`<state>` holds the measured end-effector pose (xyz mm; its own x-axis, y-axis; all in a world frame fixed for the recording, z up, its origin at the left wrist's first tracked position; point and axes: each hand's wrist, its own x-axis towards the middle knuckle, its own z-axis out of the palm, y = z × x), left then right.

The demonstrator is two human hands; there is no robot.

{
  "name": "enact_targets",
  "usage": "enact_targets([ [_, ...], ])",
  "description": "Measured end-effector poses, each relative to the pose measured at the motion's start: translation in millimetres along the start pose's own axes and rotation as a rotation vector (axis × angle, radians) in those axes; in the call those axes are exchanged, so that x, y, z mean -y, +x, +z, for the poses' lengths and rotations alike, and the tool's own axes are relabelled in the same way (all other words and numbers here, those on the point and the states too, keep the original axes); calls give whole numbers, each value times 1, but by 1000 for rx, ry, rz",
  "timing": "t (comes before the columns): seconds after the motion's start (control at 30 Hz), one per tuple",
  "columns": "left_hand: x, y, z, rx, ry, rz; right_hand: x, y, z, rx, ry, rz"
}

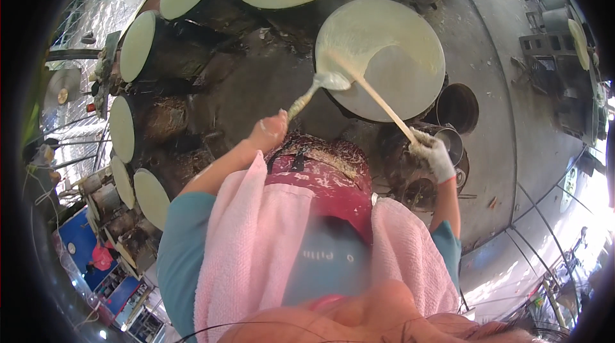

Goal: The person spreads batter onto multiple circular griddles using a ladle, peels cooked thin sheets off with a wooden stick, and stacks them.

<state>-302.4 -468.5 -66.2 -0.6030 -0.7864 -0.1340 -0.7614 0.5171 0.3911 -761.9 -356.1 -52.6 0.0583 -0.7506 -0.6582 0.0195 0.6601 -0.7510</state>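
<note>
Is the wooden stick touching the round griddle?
Touching: in the head view, the stick's far end lies on the griddle, at the edge of the spread batter.

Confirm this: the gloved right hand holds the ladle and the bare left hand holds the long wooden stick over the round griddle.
Not quite: the tools are swapped. In the head view the gloved right hand holds the long wooden stick, and the bare left hand holds the ladle. Both do reach over the round griddle.
</note>
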Motion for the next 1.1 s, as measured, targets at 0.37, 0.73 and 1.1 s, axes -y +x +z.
enact_targets([
  [0.37, 39, 21, -86, -321, -475, -4, 67, 121, 262, -246, 639, 31],
  [0.73, 127, -55, -85, -343, -387, -59, 12, 91, 259, -858, 704, 95],
  [1.1, 79, -67, -66, -482, 20, -68, -20, 63, 178, -916, -175, 99],
])
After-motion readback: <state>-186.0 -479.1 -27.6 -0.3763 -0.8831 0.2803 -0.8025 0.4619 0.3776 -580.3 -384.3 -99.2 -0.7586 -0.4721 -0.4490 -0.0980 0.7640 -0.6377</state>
